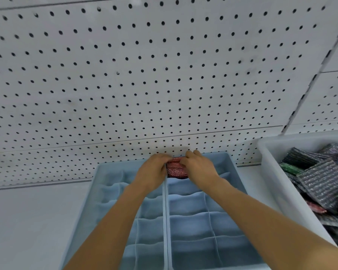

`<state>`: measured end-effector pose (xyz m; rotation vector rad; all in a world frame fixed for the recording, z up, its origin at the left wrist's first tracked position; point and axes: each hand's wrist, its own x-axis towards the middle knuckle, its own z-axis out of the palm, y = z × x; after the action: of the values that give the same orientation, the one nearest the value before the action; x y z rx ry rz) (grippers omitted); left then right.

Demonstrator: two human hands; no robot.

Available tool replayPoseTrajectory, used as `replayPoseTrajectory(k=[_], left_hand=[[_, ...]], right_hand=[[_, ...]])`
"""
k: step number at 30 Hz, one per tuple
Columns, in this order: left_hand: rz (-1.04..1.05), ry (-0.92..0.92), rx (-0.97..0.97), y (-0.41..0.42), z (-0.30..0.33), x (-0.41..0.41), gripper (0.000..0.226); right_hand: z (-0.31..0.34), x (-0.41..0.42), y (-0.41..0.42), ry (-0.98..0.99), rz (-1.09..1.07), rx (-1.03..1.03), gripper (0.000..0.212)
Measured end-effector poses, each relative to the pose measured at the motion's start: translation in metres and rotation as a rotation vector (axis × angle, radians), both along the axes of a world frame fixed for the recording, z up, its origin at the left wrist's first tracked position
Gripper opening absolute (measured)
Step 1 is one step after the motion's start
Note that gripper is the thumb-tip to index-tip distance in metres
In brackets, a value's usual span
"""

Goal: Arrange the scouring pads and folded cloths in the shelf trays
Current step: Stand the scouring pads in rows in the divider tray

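Both hands, left hand (154,170) and right hand (198,168), pinch the red scouring pad (176,169) into the tray's (230,162) back cell; it may spring back out if released unseated.

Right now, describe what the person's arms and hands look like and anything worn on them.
Both forearms are bare as far as the picture shows: no sleeves, gloves, watch or bracelets. The left hand and right hand show no rings on what is visible, though the fingertips are partly hidden.

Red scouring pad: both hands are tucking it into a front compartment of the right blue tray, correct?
Not the front. The head view shows both hands, left and right, holding the red scouring pad at the rearmost compartment of the right blue tray, against the pegboard.
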<state>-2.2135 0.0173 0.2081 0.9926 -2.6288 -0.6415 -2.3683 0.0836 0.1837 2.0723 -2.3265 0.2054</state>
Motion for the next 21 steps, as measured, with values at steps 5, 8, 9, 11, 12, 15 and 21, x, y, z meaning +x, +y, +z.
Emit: replayPoseTrajectory(k=[5,8,9,11,12,15,21], left_hand=[[0.147,0.199,-0.097,0.019,-0.002,-0.011,0.033],[0.067,0.330,-0.031,0.057,0.017,-0.053,0.026],[0.003,0.356,-0.002,0.073,0.024,-0.072,0.024],[-0.132,0.386,0.085,0.105,0.033,-0.112,0.021],[-0.185,0.394,0.122,0.120,0.035,-0.133,0.022],[-0.293,0.297,0.143,0.154,0.033,-0.195,0.034],[-0.213,-0.171,-0.189,0.187,0.031,-0.257,0.066]], right_hand=[[0.019,-0.021,0.073,-0.202,0.005,-0.285,0.037],[0.032,-0.056,0.131,-0.213,-0.099,-0.470,0.026],[0.039,-0.070,0.151,-0.211,-0.150,-0.513,0.023],[0.053,-0.098,0.190,-0.195,-0.289,-0.576,0.018],[0.057,-0.113,0.209,-0.182,-0.366,-0.586,0.017],[0.060,-0.162,0.258,-0.138,-0.569,-0.500,0.021],[0.061,-0.214,0.290,-0.214,-0.825,0.165,0.068]])
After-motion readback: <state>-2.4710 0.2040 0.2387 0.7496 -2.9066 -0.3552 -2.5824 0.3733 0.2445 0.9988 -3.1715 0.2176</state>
